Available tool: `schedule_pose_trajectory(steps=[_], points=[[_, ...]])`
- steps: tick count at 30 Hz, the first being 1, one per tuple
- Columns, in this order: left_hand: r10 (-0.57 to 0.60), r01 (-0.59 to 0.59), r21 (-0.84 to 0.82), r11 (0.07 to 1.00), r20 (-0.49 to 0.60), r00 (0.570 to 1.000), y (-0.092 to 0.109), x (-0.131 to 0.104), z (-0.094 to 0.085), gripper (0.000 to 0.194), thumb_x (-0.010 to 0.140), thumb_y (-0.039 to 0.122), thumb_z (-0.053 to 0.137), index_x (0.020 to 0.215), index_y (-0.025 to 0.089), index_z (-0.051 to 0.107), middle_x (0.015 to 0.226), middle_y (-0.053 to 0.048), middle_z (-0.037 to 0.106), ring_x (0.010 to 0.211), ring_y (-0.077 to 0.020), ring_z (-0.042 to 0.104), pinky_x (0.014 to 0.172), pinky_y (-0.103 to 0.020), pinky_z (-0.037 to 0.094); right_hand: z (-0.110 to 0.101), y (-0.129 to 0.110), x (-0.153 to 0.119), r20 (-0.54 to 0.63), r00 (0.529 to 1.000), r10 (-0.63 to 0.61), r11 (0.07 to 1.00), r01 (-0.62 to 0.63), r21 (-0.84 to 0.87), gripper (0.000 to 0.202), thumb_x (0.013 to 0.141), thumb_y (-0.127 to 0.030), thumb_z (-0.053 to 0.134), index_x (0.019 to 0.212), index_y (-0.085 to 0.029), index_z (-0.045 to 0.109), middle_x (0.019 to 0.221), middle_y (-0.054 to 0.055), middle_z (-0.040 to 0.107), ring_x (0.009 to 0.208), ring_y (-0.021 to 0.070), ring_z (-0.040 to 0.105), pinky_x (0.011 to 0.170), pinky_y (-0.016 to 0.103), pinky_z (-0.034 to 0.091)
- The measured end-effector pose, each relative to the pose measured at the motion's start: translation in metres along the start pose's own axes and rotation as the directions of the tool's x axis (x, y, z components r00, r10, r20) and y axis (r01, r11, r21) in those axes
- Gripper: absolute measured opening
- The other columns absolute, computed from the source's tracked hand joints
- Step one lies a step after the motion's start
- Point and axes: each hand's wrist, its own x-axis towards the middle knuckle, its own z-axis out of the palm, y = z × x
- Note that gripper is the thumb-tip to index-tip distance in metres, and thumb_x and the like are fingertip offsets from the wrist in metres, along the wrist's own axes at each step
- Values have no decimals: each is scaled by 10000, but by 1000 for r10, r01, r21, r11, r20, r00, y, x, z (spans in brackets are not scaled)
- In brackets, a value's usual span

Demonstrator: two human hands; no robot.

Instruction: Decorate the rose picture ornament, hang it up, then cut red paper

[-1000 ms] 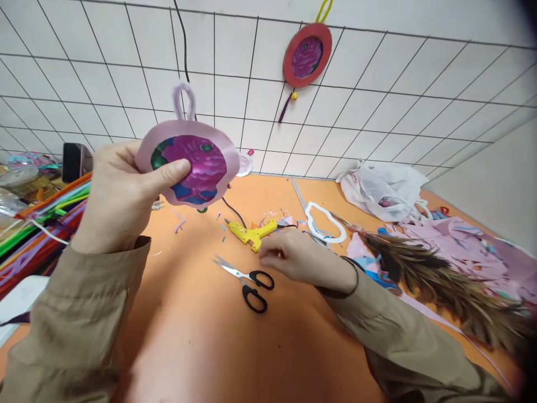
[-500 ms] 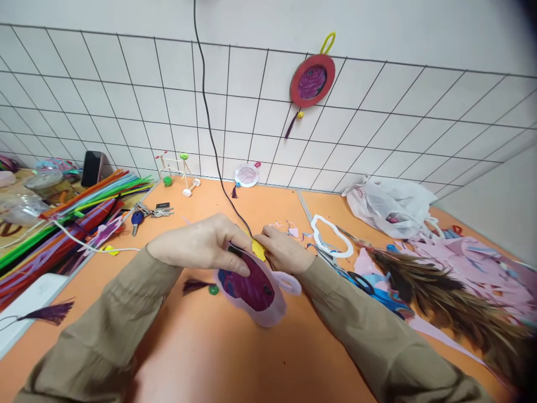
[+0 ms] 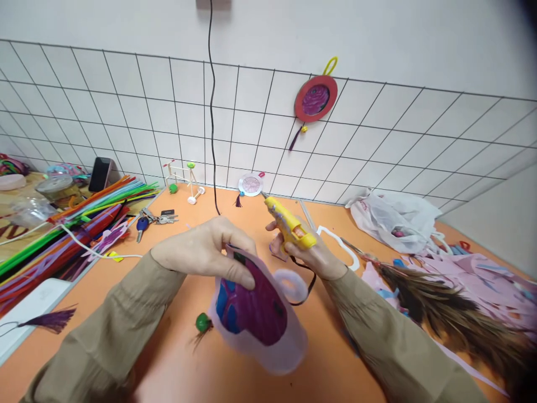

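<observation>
My left hand (image 3: 213, 252) pinches the upper edge of a craft ornament (image 3: 260, 302), with a purple and blue centre, a pale lilac rim and a lilac loop (image 3: 290, 285) at its right. A green bead (image 3: 202, 322) with a blurred tassel dangles from its left side. In my right hand (image 3: 312, 254) is a yellow hot glue gun (image 3: 289, 221), its nozzle pointing up and left, apart from the ornament. A black cord (image 3: 212, 112) comes down the wall behind my left hand, and part of it curves under my right hand.
At left lie pipe cleaners (image 3: 84, 224), keys (image 3: 145, 224) and a purple tassel (image 3: 50, 319). Behind stand a small stick-built bicycle (image 3: 184, 178) and a round white ornament (image 3: 251, 184). A red ornament (image 3: 316, 99) hangs on the wall grid. Feathers (image 3: 444, 302), lilac scraps (image 3: 482, 280) and a plastic bag (image 3: 394, 218) lie right.
My right hand has lifted the glue gun up from behind the ornament, so it now shows fully. The ornament has come nearer and lower, its bead swinging down. The view has tilted up slightly.
</observation>
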Motion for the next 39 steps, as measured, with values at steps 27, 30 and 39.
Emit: schedule_pose_trajectory(steps=[27, 30, 39], points=[[-288, 192, -242, 951, -473, 832, -48, 24, -17, 90, 641, 160, 747, 689, 119, 683, 602, -10, 679, 493, -97, 580, 497, -200, 479, 17, -5, 23, -393, 919, 37, 999, -32, 20, 249, 773, -398, 676, 941, -233, 594, 679, -27, 528, 469, 88, 416, 452, 266, 351], [-244, 145, -234, 961, -482, 842, -45, 23, -16, 120, 655, 184, 750, 751, 124, 712, 652, -21, 705, 530, -110, 611, 536, -217, 504, -14, -13, 61, -364, 905, -219, 926, 76, -370, 239, 761, -368, 672, 937, -226, 596, 932, 37, 632, 583, 125, 521, 579, 323, 463], [-120, 32, -151, 988, -621, 775, -34, 37, -37, 157, 629, 238, 761, 721, 119, 715, 596, -16, 676, 512, -116, 586, 509, -228, 466, -81, -89, 228, -405, 821, -403, 499, -174, -849, 112, 794, -282, 613, 852, -192, 579, 883, 75, 649, 843, 235, 588, 781, 372, 457]])
